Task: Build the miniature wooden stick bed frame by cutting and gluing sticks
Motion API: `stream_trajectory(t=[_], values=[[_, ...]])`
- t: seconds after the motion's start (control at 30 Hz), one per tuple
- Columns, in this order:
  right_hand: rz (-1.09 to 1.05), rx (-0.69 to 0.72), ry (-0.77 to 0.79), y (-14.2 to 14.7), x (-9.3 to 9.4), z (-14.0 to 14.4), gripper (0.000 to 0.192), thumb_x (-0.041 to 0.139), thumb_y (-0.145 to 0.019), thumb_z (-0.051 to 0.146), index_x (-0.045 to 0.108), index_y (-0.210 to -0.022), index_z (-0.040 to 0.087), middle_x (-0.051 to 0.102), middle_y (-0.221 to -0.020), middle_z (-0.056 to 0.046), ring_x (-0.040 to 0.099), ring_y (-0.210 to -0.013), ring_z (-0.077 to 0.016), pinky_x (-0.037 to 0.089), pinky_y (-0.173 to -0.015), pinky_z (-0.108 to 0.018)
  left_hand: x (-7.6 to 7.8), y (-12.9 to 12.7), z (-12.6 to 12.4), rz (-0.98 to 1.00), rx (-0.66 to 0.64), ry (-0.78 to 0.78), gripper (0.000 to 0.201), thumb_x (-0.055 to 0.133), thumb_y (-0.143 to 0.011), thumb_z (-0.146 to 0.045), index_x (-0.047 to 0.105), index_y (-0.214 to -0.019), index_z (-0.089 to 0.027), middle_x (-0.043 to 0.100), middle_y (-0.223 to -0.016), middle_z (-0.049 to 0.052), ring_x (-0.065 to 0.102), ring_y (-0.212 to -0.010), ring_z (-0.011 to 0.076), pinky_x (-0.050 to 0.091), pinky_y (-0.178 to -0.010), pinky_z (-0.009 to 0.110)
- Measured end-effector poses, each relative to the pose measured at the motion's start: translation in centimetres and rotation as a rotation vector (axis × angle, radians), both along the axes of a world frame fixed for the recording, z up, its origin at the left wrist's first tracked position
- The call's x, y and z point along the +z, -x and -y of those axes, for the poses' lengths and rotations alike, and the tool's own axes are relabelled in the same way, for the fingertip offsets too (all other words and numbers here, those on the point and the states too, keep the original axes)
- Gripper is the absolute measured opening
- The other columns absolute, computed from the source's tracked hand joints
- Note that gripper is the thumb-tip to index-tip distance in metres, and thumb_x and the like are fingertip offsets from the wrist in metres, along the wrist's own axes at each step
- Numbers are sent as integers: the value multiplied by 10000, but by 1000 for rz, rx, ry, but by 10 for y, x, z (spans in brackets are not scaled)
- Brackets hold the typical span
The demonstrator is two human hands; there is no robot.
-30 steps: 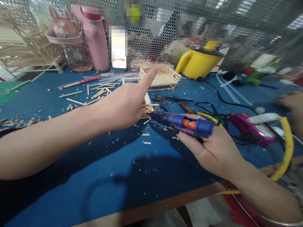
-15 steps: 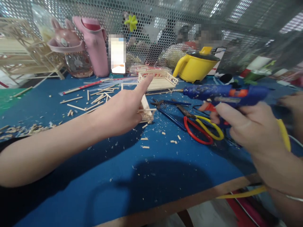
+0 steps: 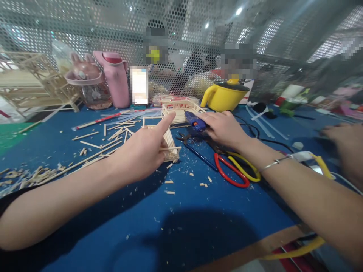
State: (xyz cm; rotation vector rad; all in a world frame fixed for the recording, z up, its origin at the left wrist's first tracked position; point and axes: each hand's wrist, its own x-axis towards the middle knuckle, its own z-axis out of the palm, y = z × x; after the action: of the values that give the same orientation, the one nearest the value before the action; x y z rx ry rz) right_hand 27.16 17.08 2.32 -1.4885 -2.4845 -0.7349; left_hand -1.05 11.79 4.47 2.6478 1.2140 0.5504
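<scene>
My left hand [image 3: 140,151] closes its lower fingers on the near part of a small wooden stick model [image 3: 171,145], with the index finger stretched out above it. In my right hand [image 3: 222,128] is a blue hot glue gun [image 3: 197,122], low over the table, its nozzle toward a second stick model [image 3: 178,115] shaped like a little bed. Pliers with blue handles [image 3: 201,156] lie just in front of the glue gun. Beside them rest scissors with one red and one yellow handle [image 3: 231,173]. My palm hides part of the gun's grip.
Loose sticks [image 3: 116,134] and cut scraps [image 3: 39,175] litter the blue table [image 3: 136,226]. Along the back stand a pink bottle [image 3: 116,85], a lit phone [image 3: 139,87], a yellow pot [image 3: 227,97] and a larger stick frame [image 3: 42,83]. Another person's hand [image 3: 340,139] is at the right.
My right hand has carried the glue gun left and down, from the raised position at the right to beside the bed-shaped model. My left hand keeps its hold. The view has tilted up slightly.
</scene>
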Motion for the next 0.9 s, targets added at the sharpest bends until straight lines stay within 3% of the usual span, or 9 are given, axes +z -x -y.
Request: stream_trajectory(t=[0.2,0.3,0.5,0.6,0.7,0.83,0.9], values=[[43,-100,-31,13,2,-31,448,385,-874,167,493,-1309,169,613,-1233,-137,570,-1026,-306,292,-791,-434,-1,-2,-1,-17,12,3,835,488,-741,-99,106,-1477,-194,722,-904,24,669,-783,182,484,-806,341],[68,-156,-10,19,0,-41,470,419,-834,173,504,-1297,168,612,-1201,-141,554,-1023,-325,298,-812,-465,-2,-1,-2,-16,15,-8,840,500,-747,-109,101,-1480,-201,723,-896,24,669,-808,194,489,-775,322],[13,-196,50,23,-1,-31,708,519,-686,133,384,-1380,97,463,-1379,-188,461,-1152,-373,349,-878,-521,-2,-1,-1,3,19,13,838,514,-737,-109,129,-1478,-184,730,-898,27,667,-817,197,487,-695,281],[-139,-137,-37,35,9,-6,669,480,-682,72,434,-1348,112,480,-1365,-160,441,-1181,-370,345,-929,-542,-2,-1,0,15,32,24,832,515,-739,-115,141,-1478,-192,731,-906,30,673,-795,190,484,-683,275],[-424,-15,-12,54,17,24,684,472,-649,33,456,-1324,146,543,-1285,-123,471,-1170,-312,369,-973,-493,-2,0,1,21,60,23,816,515,-744,-125,160,-1475,-204,730,-927,35,678,-798,186,488,-698,278],[-787,304,270,75,12,54,721,538,-666,75,374,-1352,222,616,-1121,-50,553,-1057,-226,401,-981,-436,-3,0,3,25,77,19,813,534,-755,-155,159,-1474,-217,732,-919,24,681,-835,192,494,-737,287],[-865,371,373,82,6,61,715,600,-684,116,365,-1353,209,626,-1067,-48,569,-1020,-211,411,-972,-417,-3,0,3,22,78,17,817,548,-755,-169,161,-1473,-219,733,-918,22,681,-846,197,495,-744,292]])
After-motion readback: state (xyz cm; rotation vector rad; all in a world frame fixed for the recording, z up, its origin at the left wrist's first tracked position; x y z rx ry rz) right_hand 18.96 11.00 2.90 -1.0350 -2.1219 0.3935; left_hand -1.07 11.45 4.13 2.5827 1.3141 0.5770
